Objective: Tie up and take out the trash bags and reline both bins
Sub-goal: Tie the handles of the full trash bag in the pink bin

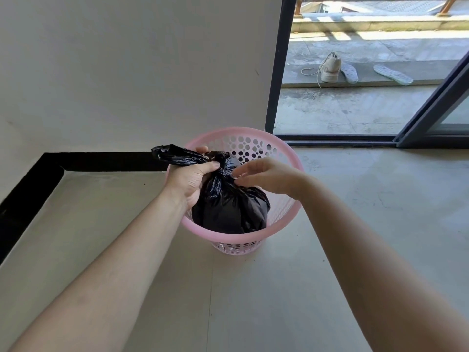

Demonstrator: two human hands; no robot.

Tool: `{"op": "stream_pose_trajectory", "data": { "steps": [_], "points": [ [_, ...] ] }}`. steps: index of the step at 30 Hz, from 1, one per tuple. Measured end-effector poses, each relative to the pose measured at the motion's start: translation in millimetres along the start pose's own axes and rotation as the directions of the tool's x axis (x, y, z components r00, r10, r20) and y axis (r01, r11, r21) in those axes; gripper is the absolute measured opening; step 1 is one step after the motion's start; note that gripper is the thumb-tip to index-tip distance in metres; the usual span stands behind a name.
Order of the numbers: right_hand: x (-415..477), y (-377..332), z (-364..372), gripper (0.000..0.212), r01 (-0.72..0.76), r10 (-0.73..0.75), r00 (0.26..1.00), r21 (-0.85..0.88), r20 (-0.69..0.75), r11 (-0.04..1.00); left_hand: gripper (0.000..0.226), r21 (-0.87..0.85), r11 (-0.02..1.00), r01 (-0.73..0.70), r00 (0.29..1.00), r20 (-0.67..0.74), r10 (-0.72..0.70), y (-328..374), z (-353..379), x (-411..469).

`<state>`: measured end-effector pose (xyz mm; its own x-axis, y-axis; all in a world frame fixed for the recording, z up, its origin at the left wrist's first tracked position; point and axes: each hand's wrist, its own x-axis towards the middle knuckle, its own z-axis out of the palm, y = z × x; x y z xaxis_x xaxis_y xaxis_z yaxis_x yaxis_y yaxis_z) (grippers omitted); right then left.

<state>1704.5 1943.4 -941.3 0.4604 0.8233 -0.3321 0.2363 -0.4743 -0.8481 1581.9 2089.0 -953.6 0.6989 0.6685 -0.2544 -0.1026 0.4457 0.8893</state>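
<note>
I am looking down at a pale grey smooth concrete floor point(368, 224) that is taking up most of the view, with a plain off-white wall point(127, 59) rising behind it and a black baseboard strip point(101, 161) running along the join. To the right, a dark-framed sliding glass door point(431, 118) is standing open onto a sunlit terrace, where 1 beige lace-up sneaker point(330, 69) and 2 pale insoles point(392, 74) are lying well apart from the work.

Near the corner, a round pink perforated plastic bin point(284, 153) is standing upright on the floor. A black glossy plastic trash bag point(228, 209) is sitting inside it, bulging full, its gathered neck rising above the rim.

My left hand point(190, 179) is gripping that neck, fingers curled tight around the twisted plastic, and a loose black tail is sticking out past the knuckles to the left. My right hand point(264, 174) is hovering just beside the knot, fingers spread and slightly bent, the fingertips touching or almost touching the bag; I cannot tell whether they are pinching any plastic.
</note>
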Motion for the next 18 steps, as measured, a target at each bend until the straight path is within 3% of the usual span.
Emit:
{"op": "stream_pose_trajectory", "data": {
  "steps": [5, 11, 13, 18],
  "points": [
    [6.4, 1.0, 10.9, 0.023, 0.058, -0.024, 0.961, 0.117, -0.275, 0.991, 0.038, 0.006, 1.0, -0.018, 0.999, 0.049, 0.018, 0.4, 0.5, 2.2],
    [-3.7, -6.8, 8.1, 0.021, 0.106, -0.05, 0.979, 0.281, -0.199, 0.954, 0.033, 0.012, 0.999, -0.043, 0.998, 0.04, 0.043, -0.5, 4.8, -0.4],
    [-4.1, -5.0, 8.5, 0.01, 0.132, -0.089, 0.973, 0.202, -0.212, 0.971, 0.028, 0.022, 0.998, -0.054, 0.998, 0.041, 0.053, -1.5, 5.8, -1.6],
    [3.6, 1.2, 7.2, 0.02, 0.187, -0.179, 0.923, -0.008, -0.34, 0.982, 0.006, 0.039, 0.996, -0.079, 0.993, 0.086, 0.075, 2.7, 8.6, -1.6]
  ]
}}
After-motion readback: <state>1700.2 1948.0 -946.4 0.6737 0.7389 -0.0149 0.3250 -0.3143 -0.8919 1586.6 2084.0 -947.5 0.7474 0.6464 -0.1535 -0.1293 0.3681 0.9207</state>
